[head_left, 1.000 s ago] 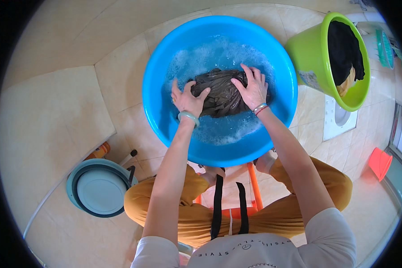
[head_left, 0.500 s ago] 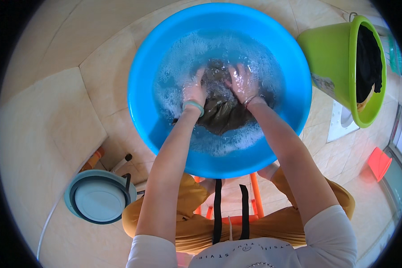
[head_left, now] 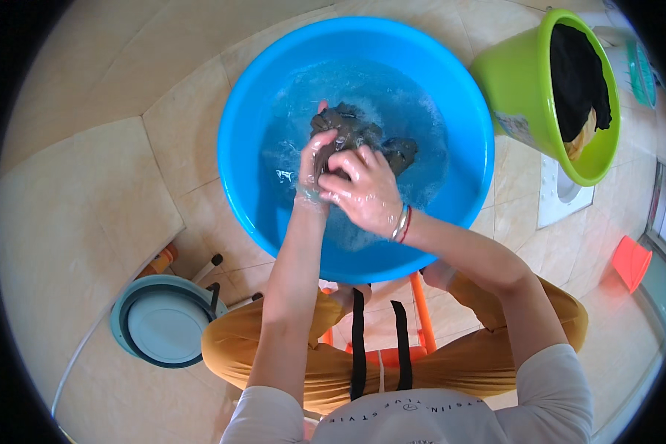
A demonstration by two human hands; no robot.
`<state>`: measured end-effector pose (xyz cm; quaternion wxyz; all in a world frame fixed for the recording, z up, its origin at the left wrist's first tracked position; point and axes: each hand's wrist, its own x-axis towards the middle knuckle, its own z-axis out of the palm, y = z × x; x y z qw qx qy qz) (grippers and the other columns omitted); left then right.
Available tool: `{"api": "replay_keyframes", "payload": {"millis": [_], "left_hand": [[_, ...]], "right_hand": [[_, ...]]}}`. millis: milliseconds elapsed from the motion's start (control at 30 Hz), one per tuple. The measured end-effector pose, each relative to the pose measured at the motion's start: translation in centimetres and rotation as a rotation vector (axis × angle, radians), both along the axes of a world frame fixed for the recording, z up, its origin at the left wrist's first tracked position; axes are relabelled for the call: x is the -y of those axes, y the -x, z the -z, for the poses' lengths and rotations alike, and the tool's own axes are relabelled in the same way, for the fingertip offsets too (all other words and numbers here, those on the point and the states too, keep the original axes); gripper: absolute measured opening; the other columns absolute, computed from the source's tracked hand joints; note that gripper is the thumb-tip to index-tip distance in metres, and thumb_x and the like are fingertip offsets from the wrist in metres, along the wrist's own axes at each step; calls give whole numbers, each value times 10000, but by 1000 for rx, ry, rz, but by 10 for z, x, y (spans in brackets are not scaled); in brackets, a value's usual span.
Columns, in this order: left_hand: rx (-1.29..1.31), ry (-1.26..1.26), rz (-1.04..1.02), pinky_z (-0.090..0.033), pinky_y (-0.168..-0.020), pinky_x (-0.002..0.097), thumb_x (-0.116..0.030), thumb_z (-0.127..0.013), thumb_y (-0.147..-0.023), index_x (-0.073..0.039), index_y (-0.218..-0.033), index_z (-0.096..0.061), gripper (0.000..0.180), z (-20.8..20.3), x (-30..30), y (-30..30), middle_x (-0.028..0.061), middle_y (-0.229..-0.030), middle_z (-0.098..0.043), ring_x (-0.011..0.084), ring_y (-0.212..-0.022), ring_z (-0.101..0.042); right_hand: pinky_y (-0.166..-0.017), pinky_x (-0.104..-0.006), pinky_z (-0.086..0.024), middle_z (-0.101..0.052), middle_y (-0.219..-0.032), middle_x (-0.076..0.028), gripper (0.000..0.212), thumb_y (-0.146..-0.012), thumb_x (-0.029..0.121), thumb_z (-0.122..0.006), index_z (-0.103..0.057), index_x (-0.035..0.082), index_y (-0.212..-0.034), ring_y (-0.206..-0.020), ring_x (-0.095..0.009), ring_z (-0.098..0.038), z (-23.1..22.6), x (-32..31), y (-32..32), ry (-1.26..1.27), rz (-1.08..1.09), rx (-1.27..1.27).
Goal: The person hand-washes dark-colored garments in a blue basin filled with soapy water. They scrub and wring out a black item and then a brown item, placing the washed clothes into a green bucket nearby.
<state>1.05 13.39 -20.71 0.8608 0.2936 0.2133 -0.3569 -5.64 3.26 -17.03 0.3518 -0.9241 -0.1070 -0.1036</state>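
A large blue basin (head_left: 481,140) of foamy water stands in front of me. Over the water in its middle is a wet, dark grey-brown cloth (head_left: 351,133), bunched up, with one end trailing to the right. My left hand (head_left: 312,166) is closed round the cloth's left side, its thumb and fingers apart across the folds. From the right, my right hand (head_left: 364,191) grips the same bundle with curled fingers, close against the left hand. Both hands are wet, and the cloth's lower part is hidden behind them.
At the right a tilted green bucket (head_left: 507,89) holds black cloth (head_left: 579,81) and something beige. A white floor fixture (head_left: 549,196) lies below it, and a red plastic piece (head_left: 631,263) stands farther right. A grey-blue basin (head_left: 122,325) is at my left. Orange stool legs (head_left: 423,314) show between my knees.
Both hands have come up out of the foam with the cloth, which was mostly under water. My right hand has moved left and down, across to the left hand.
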Motion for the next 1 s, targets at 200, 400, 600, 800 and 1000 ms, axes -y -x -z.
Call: {"api": "replay_keyframes", "payload": {"millis": [200,400,600,800,1000], "left_hand": [[112,-2,-52,-452,-888,335,-178,-467,-958,-152,-1443,-368,495,-40,0,20,54,-1228,-528,189,-1041,-531],[199,-249,-125,-427,-931,338,-277,-421,-973,-92,-1313,-473,391,-52,6,40,46,-1197,-558,191,-1071,-521],[-154,-409,-245,-472,-851,321,-266,-549,-917,-36,-1145,-571,324,-13,6,28,50,-1048,-614,182,-936,-575],[94,-686,-174,-482,-829,282,-140,-687,-831,-14,-1067,-623,275,-44,19,36,51,-1023,-629,153,-910,-591],[718,-1053,138,-319,-1081,393,-304,-769,-785,-145,-1384,-470,688,1,-53,16,181,-1426,-406,290,-1304,-402]], "right_hand": [[-689,-362,-416,-518,-927,8,202,-636,209,-749,-653,137,-799,-878,-212,-507,-43,-20,7,31,7,143],[-560,-314,-439,-506,-827,9,197,-713,282,-735,-592,150,-686,-748,-172,-523,-65,-20,-7,-62,68,187],[-549,-378,-502,-592,-740,-39,151,-773,189,-664,-598,125,-653,-681,-248,-602,-48,-12,-18,-181,153,183],[-661,-470,-500,-643,-838,-134,253,-887,327,-540,-643,121,-782,-760,-356,-622,35,55,-31,-33,443,-366],[-995,-426,-379,-500,-1268,-193,627,-820,488,-658,-507,72,-1264,-1194,-348,-465,72,108,-17,-325,466,-416]]}}
